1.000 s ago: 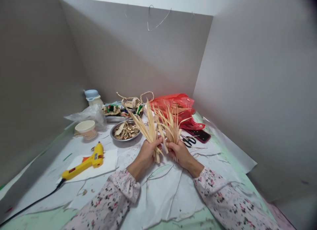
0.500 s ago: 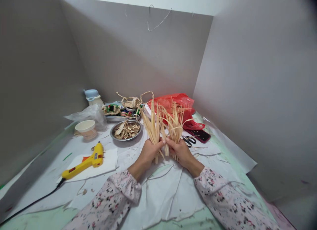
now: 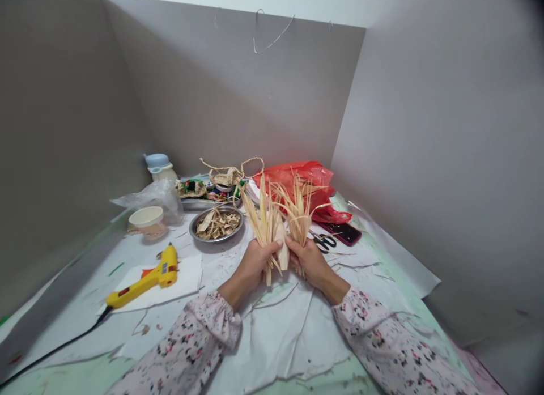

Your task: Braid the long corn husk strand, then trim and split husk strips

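My left hand (image 3: 256,260) is closed around a bundle of dried corn husk strips (image 3: 262,216), their long ends fanning upward. Close beside it, my right hand (image 3: 309,259) grips a second bundle of husk strips (image 3: 300,211), also spread at the top. Between the two thumbs stands a wider, paler husk piece (image 3: 281,246), held at the left thumb and touching or nearly touching the right fingers. Short cut ends stick out below both fists. Most fingers are hidden behind the bundles.
A yellow glue gun (image 3: 147,279) lies on paper at left. Behind are a metal bowl (image 3: 216,239) of husk scraps, a paper cup (image 3: 148,225), a bottle (image 3: 159,167) and a tray (image 3: 204,204) of woven pieces. Black scissors (image 3: 325,245), a phone (image 3: 346,234) and a red bag (image 3: 314,171) sit at right.
The pale husk piece between my thumbs has turned and now shows a broader face. Both bundles stay in my hands, nearly in place.
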A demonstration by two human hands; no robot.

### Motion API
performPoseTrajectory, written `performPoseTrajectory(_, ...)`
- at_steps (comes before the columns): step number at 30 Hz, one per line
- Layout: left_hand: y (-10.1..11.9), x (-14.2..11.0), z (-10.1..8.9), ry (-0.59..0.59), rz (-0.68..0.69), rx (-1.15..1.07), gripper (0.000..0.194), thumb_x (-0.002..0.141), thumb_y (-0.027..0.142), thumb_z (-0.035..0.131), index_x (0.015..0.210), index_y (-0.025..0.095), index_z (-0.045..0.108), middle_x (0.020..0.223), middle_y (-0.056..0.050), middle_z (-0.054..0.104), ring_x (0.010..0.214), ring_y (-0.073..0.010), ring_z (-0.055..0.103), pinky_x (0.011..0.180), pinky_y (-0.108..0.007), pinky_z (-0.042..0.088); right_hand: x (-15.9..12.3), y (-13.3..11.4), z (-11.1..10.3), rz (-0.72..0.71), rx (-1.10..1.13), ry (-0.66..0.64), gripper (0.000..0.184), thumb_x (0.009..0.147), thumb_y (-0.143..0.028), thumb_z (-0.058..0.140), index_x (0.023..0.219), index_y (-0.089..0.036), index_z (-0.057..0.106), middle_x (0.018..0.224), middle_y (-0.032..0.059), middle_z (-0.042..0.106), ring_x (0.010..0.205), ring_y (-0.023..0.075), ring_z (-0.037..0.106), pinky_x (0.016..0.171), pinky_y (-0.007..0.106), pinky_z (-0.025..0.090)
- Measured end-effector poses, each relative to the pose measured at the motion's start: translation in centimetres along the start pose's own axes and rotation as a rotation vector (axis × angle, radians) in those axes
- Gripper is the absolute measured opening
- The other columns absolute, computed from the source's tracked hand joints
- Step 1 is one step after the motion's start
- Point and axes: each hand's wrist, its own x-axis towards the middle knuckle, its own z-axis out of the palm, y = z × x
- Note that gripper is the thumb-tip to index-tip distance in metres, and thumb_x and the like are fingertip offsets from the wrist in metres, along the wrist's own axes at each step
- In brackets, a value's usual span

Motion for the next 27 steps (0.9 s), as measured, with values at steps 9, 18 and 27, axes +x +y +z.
performPoseTrajectory(9, 0.39, -0.31, 0.27, -0.047, 0.026, 0.051, 0.023, 0.063, 0.028, 0.075, 0.076, 0.012, 0.065, 0.055, -0.003, 0.063, 0.047, -0.0149, 0.057, 0.047, -0.024, 0.044, -0.01, 0.25, -0.24, -0.005, -0.032, -0.018, 0.038, 0.072, -0.052, 0.07, 0.07, -0.018, 0.052, 0.045, -0.0094, 0.038, 0.039, 0.0064, 0.029, 0.039, 0.021, 0.021)
performPoseTrajectory(18, 0.42, -0.42, 0.14, -0.07, 0.045, 0.12, 0.02, 0.064, 0.029, 0.075, 0.07, 0.012, 0.066, 0.057, -0.004, 0.064, 0.049, -0.0155, 0.058, 0.048, -0.023, 0.044, -0.57, -0.3, 0.0, 0.019, 0.083, -0.075, 0.032, 0.071, -0.043, 0.074, 0.07, -0.017, 0.055, 0.048, -0.0079, 0.042, 0.041, 0.0067, 0.031, 0.041, 0.022, 0.024)
performPoseTrajectory(27, 0.07, -0.16, 0.08, -0.05, 0.03, 0.172, 0.022, 0.065, 0.031, 0.074, 0.075, 0.012, 0.067, 0.06, -0.005, 0.066, 0.05, -0.0152, 0.058, 0.048, -0.024, 0.045, -0.64, -0.5, 0.19, 0.007, 0.09, -0.087, 0.031, 0.069, -0.041, 0.076, 0.073, -0.017, 0.055, 0.049, -0.0085, 0.041, 0.041, 0.0056, 0.029, 0.041, 0.021, 0.022)
